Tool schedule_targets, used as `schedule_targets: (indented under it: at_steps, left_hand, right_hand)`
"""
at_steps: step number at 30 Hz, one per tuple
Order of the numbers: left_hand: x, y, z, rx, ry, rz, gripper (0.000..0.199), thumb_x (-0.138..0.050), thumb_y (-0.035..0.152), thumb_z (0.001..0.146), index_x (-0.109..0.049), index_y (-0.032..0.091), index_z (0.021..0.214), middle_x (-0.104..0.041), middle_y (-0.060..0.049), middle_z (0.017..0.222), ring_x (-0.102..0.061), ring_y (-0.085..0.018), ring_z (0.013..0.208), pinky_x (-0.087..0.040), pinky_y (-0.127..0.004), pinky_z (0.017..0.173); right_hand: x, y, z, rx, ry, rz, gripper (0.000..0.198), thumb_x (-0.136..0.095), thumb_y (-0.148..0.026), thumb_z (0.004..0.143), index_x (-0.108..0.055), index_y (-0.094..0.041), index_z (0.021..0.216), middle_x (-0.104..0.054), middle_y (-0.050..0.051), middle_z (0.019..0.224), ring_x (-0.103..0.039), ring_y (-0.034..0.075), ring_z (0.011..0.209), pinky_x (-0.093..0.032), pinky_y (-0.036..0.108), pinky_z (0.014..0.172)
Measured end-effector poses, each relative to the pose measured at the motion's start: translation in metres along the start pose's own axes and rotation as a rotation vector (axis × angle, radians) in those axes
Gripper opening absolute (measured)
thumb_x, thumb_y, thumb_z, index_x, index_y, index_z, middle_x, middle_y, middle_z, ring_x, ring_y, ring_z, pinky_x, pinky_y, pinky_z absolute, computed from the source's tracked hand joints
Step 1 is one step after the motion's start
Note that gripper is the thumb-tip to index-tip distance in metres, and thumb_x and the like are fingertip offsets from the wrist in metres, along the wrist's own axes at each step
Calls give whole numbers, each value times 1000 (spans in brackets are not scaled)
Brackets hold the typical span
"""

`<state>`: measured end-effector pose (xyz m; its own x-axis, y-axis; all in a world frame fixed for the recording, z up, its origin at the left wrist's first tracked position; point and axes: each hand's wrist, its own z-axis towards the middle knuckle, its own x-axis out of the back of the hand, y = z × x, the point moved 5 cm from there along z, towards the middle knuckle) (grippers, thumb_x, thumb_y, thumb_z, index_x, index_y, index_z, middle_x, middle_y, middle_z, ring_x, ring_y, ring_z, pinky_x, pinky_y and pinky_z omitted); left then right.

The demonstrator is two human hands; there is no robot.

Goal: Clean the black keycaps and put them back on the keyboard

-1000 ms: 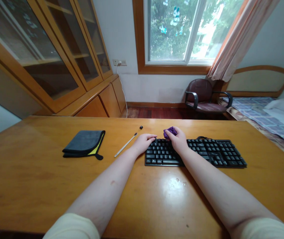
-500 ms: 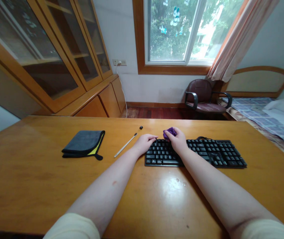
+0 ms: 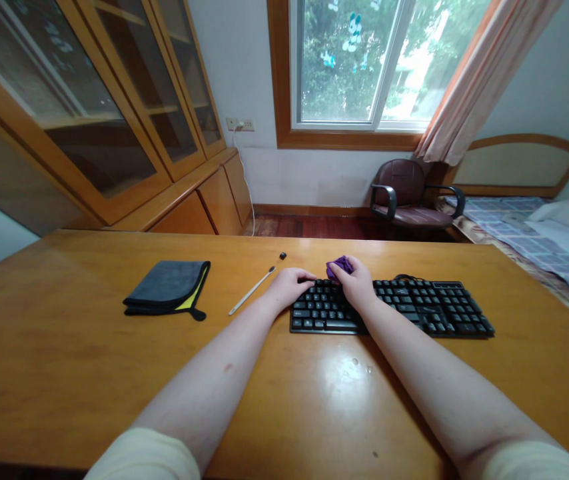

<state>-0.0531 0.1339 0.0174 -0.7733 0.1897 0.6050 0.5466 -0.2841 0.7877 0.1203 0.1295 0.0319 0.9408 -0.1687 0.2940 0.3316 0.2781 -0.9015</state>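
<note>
A black keyboard lies flat across the table in front of me. At its upper left corner, my left hand grips the edge with thumb and fingers. My right hand is closed on a crumpled purple cloth over the keyboard's top row, left of its middle; whether the cloth touches the keys I cannot tell. Left of my left hand lies a toothbrush with a pale handle and dark bristles. Beyond the brush head sits a small black keycap-like piece.
A folded grey cloth with a black border and yellow underside lies on the left of the wooden table. Behind the keyboard its cable is bunched. An office chair and a bed stand past the table.
Hardly anything differs. My left hand has shifted very slightly at the keyboard's corner, and my right hand keeps the purple cloth in the same spot.
</note>
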Motion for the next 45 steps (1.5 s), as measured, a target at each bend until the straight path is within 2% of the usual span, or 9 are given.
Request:
schedule_targets:
  at_steps: [7, 17, 30, 35, 38, 41, 45]
  left_hand:
    - [2, -7, -1, 37, 11, -16, 24, -60, 31, 76, -71, 20, 95, -71, -4, 97, -64, -20, 93, -46, -32, 90]
    - [-4, -16, 2, 15, 19, -54, 26, -55, 30, 80, -70, 19, 98, -70, -5, 99, -64, -20, 93, -46, -33, 90]
    - [0, -10, 1, -5, 30, -31, 18, -62, 27, 74, -72, 19, 88, -72, -4, 91, -65, -19, 88, -48, -31, 85]
    - [3, -1, -1, -29, -49, 67, 21, -57, 27, 78, -71, 22, 93, -71, -2, 96, -64, -18, 93, -46, -30, 88]
    - [6, 14, -7, -141, -95, 215, 24, -52, 28, 81, -69, 23, 98, -69, -3, 105, -59, -20, 105, -41, -33, 95]
    - [3, 29, -14, -246, -84, 385, 23, -54, 26, 80, -69, 23, 97, -64, -6, 115, -45, -25, 122, -27, -43, 106]
    - [-4, 34, -20, -200, -116, 478, 25, -52, 20, 80, -66, 24, 100, -64, -6, 115, -45, -25, 123, -14, -52, 108]
  right_hand:
    - [0, -2, 0, 21, -11, -23, 30, -59, -47, 74, -56, -18, 68, -55, 0, 60, -49, 15, 59, -39, 27, 58]
    - [-3, 2, -1, 12, -37, -30, 31, -58, -49, 75, -56, -18, 70, -56, 0, 61, -49, 14, 58, -38, 26, 56]
    - [-3, -1, -1, 20, -33, -12, 30, -59, -48, 74, -57, -18, 70, -57, 1, 64, -51, 16, 62, -41, 28, 59]
    - [-3, -1, -1, 21, -33, -16, 29, -59, -48, 74, -58, -18, 72, -59, 1, 65, -52, 16, 64, -42, 28, 61]
    - [-3, -3, -2, 22, -39, -20, 29, -59, -47, 74, -57, -19, 71, -58, 1, 65, -53, 16, 64, -41, 28, 61]
    - [-3, -3, -2, 29, -35, -23, 28, -59, -46, 74, -56, -19, 70, -57, 0, 64, -52, 16, 62, -40, 27, 60]
    - [-4, -2, -1, 27, -41, -17, 28, -59, -46, 74, -56, -19, 69, -57, 0, 64, -51, 16, 62, -40, 27, 60]
